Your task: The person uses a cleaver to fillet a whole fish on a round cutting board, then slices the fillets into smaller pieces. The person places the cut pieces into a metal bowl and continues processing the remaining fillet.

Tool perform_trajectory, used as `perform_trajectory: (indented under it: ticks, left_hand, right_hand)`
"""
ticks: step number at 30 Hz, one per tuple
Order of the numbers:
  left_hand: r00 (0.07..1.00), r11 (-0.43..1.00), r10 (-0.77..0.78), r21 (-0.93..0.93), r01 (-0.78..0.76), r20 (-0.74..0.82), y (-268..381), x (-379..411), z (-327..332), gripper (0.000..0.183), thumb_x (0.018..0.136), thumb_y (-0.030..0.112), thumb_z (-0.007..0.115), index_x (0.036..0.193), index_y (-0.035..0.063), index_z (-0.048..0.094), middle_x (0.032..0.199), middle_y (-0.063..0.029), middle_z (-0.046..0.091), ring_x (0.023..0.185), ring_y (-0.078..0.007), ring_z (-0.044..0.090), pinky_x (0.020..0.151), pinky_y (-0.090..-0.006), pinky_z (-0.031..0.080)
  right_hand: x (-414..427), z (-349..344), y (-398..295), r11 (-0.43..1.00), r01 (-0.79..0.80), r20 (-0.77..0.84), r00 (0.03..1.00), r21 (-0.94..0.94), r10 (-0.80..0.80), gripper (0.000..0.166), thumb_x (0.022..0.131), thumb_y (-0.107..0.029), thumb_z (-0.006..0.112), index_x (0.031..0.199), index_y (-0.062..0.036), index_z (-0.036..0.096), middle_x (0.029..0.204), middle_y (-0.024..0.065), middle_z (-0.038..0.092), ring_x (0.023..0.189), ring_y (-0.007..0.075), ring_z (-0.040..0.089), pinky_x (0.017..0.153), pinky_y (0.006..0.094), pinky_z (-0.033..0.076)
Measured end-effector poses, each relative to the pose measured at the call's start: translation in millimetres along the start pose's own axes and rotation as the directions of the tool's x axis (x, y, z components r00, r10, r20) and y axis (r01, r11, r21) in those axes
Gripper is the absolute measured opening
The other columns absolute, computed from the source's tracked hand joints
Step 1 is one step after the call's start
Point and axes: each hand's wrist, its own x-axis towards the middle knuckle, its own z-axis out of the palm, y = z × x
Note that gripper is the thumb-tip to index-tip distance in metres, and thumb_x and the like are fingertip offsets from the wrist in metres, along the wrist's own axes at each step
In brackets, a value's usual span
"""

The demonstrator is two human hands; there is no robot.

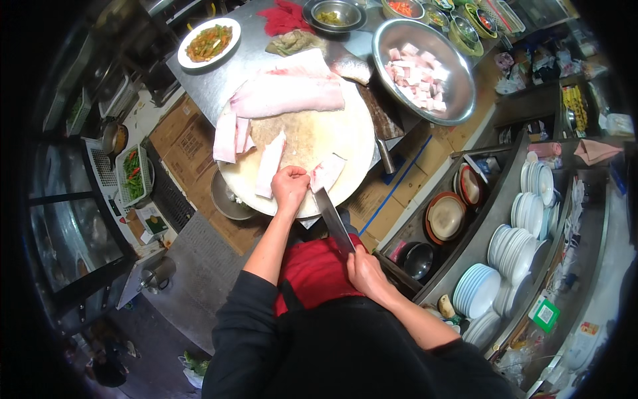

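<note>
In my right hand is the handle end of a broad-bladed knife, whose blade reaches up to the near edge of a round chopping block. The blade's tip meets a short piece of pale fish. Beside that piece, my left hand has its fingers bent together over the block; whether it pinches anything cannot be told. A strip of fish lies just left of it. Large fish fillets lie across the block's far side, with smaller strips at the left.
A steel bowl of fish chunks stands beyond the block at the right. An oval plate of cooked food is at the far left. Another handle juts out right of the block. Stacked plates fill the right shelf.
</note>
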Motion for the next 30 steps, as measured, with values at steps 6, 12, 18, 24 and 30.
perform_trajectory:
  ticks: [6, 12, 18, 24, 30]
  left_hand:
    - [1.0, 0.997, 0.0, -0.079, 0.001, 0.008, -16.3, -3.0, 2.3, 0.03, 0.067, 0.003, 0.067, 0.097, -0.001, 0.067, 0.072, -0.0084, 0.068, 0.064, -0.0146, 0.064, 0.061, -0.0273, 0.051]
    - [0.997, 0.984, 0.071, 0.165, -0.069, -0.008, -22.5, 1.4, 3.9, 0.029, 0.066, 0.005, 0.068, 0.094, -0.0002, 0.067, 0.072, -0.0088, 0.068, 0.069, -0.0173, 0.066, 0.067, -0.0294, 0.051]
    - [0.999, 0.997, -0.037, 0.072, 0.036, 0.02, -18.0, 2.5, 3.8, 0.021, 0.066, 0.004, 0.068, 0.087, -0.0002, 0.064, 0.072, -0.0093, 0.068, 0.067, -0.0166, 0.065, 0.065, -0.0288, 0.051]
    - [0.999, 0.999, -0.044, 0.014, 0.044, -0.003, -17.9, 0.6, 6.2, 0.018, 0.067, 0.002, 0.067, 0.084, -0.0004, 0.063, 0.071, -0.0097, 0.068, 0.064, -0.0158, 0.064, 0.061, -0.0282, 0.051]
    - [0.998, 0.998, -0.06, 0.011, 0.06, 0.002, -12.2, -1.8, 5.7, 0.016, 0.067, 0.002, 0.066, 0.082, -0.0001, 0.062, 0.069, -0.0091, 0.067, 0.061, -0.0158, 0.063, 0.058, -0.0283, 0.051]
  right_hand:
    - [5.6, -23.0, -12.2, 0.994, -0.002, -0.203, 0.979, 0.105, 0.023, 0.015, 0.092, -0.009, 0.05, 0.09, 0.0045, 0.043, 0.066, 0.029, 0.056, 0.064, 0.0484, 0.056, 0.054, 0.0528, 0.042]
    - [89.4, -3.2, -22.6, 0.97, 0.11, -0.352, 0.936, 0.216, -0.028, 0.015, 0.093, -0.01, 0.049, 0.09, 0.0051, 0.045, 0.067, 0.0294, 0.057, 0.064, 0.049, 0.056, 0.057, 0.0538, 0.043]
    - [121.9, 14.2, -22.0, 0.985, 0.052, -0.26, 0.966, 0.163, -0.008, 0.018, 0.092, -0.011, 0.049, 0.094, 0.0067, 0.047, 0.07, 0.0301, 0.057, 0.069, 0.0495, 0.057, 0.06, 0.0527, 0.044]
    - [120.6, 18.8, -24.3, 0.991, 0.063, -0.272, 0.962, 0.117, -0.029, 0.017, 0.092, -0.01, 0.049, 0.091, 0.0069, 0.046, 0.068, 0.03, 0.057, 0.065, 0.0488, 0.057, 0.058, 0.0526, 0.044]
    - [117.4, 23.8, -24.7, 0.993, 0.056, -0.287, 0.958, 0.099, -0.025, 0.017, 0.092, -0.009, 0.048, 0.091, 0.0072, 0.045, 0.066, 0.0293, 0.056, 0.063, 0.0483, 0.056, 0.057, 0.0522, 0.043]
